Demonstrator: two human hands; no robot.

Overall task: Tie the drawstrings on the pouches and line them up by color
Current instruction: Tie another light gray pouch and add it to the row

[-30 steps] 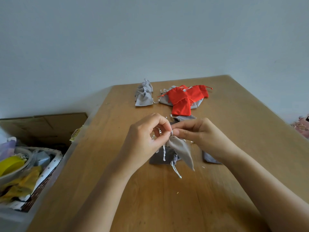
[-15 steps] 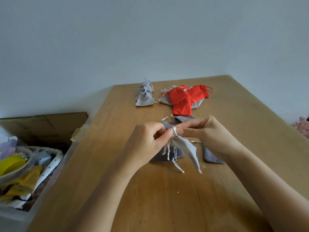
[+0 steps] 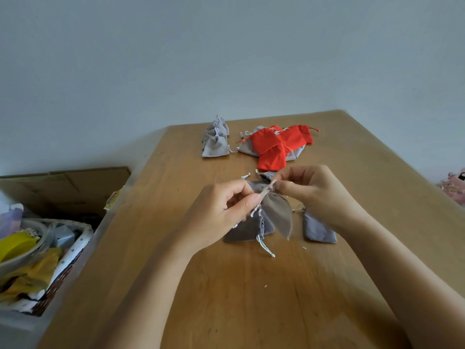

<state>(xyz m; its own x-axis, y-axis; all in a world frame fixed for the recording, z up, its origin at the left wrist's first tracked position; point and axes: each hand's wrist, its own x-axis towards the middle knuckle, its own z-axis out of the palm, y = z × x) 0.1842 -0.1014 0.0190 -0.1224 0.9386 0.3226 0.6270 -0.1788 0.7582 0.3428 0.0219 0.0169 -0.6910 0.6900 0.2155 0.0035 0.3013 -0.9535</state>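
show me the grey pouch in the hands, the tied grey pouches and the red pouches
held grey pouch [image 3: 278, 214], head view, on its hanging cloth body
tied grey pouches [image 3: 216, 147], head view, on the front pouch's cloth
red pouches [image 3: 272, 158], head view, on the nearest red pouch

Free room on table [image 3: 226, 311] front and right side
Loose gray pouches [image 3: 245, 231] lie mid-table under held pouch [image 3: 278, 212]; tied gray row [image 3: 216, 144], red pile [image 3: 274, 149] block far end.
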